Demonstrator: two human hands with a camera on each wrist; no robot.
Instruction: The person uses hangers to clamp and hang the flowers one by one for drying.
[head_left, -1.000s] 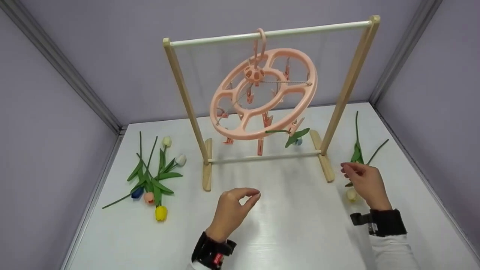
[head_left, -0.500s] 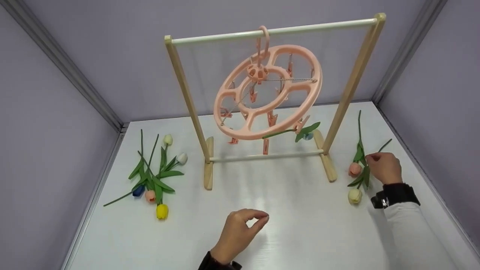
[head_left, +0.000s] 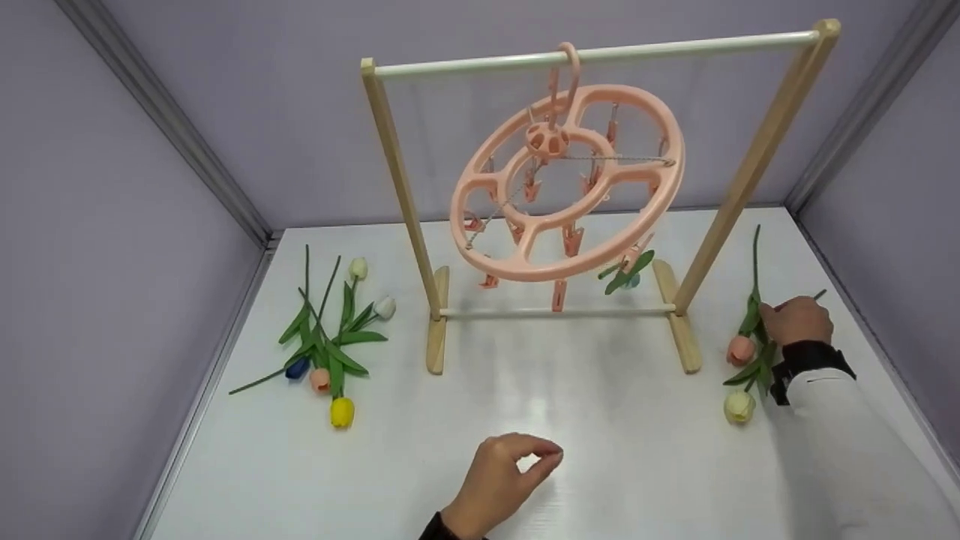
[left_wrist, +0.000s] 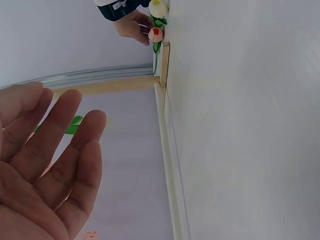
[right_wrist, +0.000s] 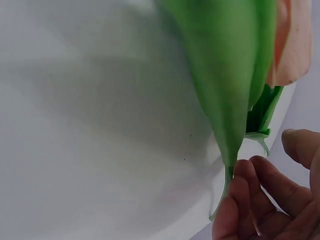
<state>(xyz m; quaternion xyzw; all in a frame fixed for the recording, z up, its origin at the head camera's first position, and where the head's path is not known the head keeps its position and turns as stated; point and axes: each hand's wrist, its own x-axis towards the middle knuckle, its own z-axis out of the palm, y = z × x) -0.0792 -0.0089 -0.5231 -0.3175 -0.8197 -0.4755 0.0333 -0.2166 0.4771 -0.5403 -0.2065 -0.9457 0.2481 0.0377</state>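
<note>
My right hand (head_left: 801,321) is low over the table at the right, beside a pink tulip (head_left: 741,350) and a cream tulip (head_left: 739,407). In the right wrist view its fingertips are right at a green stem (right_wrist: 229,180) below a broad leaf (right_wrist: 225,75), and the thumb stands apart. My left hand (head_left: 501,480) hovers at the front of the table, empty, its fingers loosely bent. A pink round clip hanger (head_left: 495,266) hangs from the wooden rack's bar; one of its clips holds a green-leaved flower (head_left: 631,274), its pale blue head partly hidden.
Several tulips lie in a bunch at the left, among them a yellow tulip (head_left: 342,412), a blue tulip (head_left: 298,367) and a white tulip (head_left: 385,307). The rack's wooden posts (head_left: 757,169) stand on feet at the table's back half. Walls enclose the table (head_left: 600,435).
My right hand has moved right and down to the stems, uncovering the pink tulip. My left hand has drawn back toward the front edge. The hanger has turned slightly, and the view has shifted.
</note>
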